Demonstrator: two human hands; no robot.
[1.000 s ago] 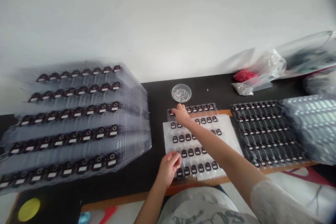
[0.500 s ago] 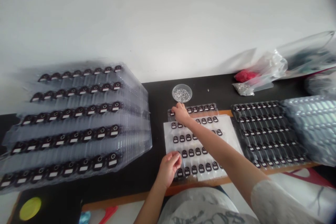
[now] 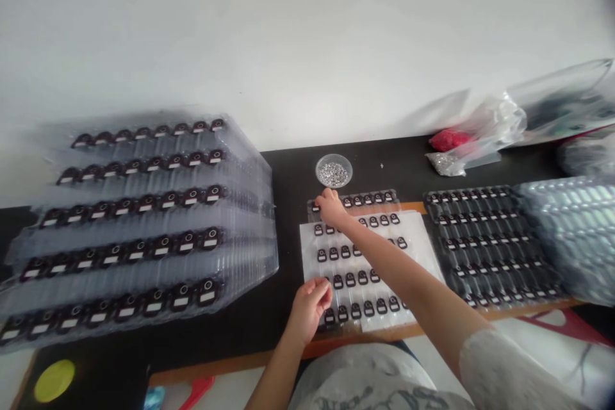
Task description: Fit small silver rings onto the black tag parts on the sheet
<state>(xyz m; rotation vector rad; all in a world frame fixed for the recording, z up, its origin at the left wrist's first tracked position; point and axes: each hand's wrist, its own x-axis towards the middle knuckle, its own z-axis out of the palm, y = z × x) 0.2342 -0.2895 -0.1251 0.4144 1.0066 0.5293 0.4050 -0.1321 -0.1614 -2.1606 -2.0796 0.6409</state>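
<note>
A clear plastic tray lies before me on white paper, holding rows of small black parts with a ring and a pale label patch. Over the left end of its far row is my right hand, fingers bunched down among the parts. What those fingertips hold, if anything, is hidden. My left hand rests by the tray's near left side, thumb and forefinger pinched together beside a part. Anything in that pinch is too small to make out. Just beyond the right hand stands a round clear dish of tiny silvery pieces.
On the left rises a tall stack of filled clear trays. At right lie another filled tray and stacked clear trays. Plastic bags, one with red contents, sit behind. A yellow round lid is at lower left.
</note>
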